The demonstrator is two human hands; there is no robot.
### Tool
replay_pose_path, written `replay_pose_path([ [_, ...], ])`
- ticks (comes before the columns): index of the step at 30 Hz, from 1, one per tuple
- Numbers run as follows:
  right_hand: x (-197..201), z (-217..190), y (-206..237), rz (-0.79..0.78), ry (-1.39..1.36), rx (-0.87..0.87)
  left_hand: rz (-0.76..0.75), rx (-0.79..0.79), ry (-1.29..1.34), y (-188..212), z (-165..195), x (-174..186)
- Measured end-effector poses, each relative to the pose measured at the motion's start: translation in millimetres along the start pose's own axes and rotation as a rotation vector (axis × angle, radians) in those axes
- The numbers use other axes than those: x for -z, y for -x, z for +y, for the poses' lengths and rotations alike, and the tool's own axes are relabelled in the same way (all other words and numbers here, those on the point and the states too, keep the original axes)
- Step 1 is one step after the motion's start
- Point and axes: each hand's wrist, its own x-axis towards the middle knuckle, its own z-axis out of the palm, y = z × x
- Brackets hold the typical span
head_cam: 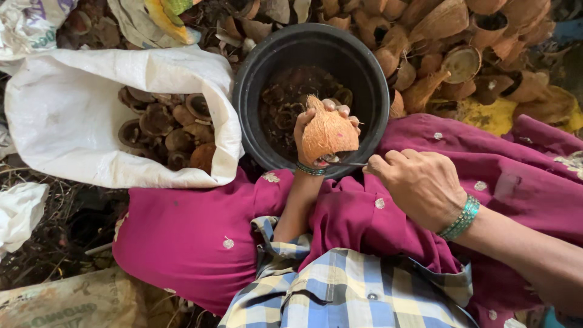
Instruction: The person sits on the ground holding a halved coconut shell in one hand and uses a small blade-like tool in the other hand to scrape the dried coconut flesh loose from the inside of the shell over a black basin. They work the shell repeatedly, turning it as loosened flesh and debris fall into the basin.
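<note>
The mouth of the round black plastic tub [255,73] is partly blocked by the left hand [316,124] and its orange-brown coconut husk half [328,133]. Open room is left over its far half. Heaped brown coconut shells [461,54] crowd the right rim; an open white woven sack [91,115] presses the left.

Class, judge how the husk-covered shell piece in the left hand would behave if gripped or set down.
The shell piece looks stiff, since it keeps its curved form in the left hand. Its fibrous surface probably resists slipping. Being rounded, it may rock if set down.
</note>
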Motion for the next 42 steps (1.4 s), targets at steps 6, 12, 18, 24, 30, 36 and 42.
replay_pose_path([
  [6, -5.6, 1.3, -0.8, 0.013, 0.125, 0.124, 0.007, 0.024, -0.077, 0.1, -4.2, -17.1],
  [12, -22.3, -6.7, -0.8, 0.037, 0.614, 0.350, 0.203, 0.029, -0.174, 18.9, -15.8, -29.3],
  [18, -42.8, -11.9, -8.4, 0.136, 0.508, 0.105, 0.139, -0.181, -0.196, -5.6, -10.0, 2.8],
  [24, -32.0, 20.4, -17.9, 0.127, 0.264, -0.060, 0.306, -0.306, 0.001, -9.8, 8.7, 15.4],
  [30, -10.6, 22.3, -11.8, 0.101, -0.009, -0.012, 0.069, -0.338, -0.047, -5.4, 13.1, 8.9],
  [36, -23.8, 20.6, -23.0, 0.052, 0.069, -0.099, 0.287, -0.249, -0.430, -7.4, 24.9, -16.0],
  [42, -19.6, 36.3, -4.8, -0.113, 0.110, -0.183, 0.511, -0.824, -2.014, -9.4, 17.1, -58.7],
])
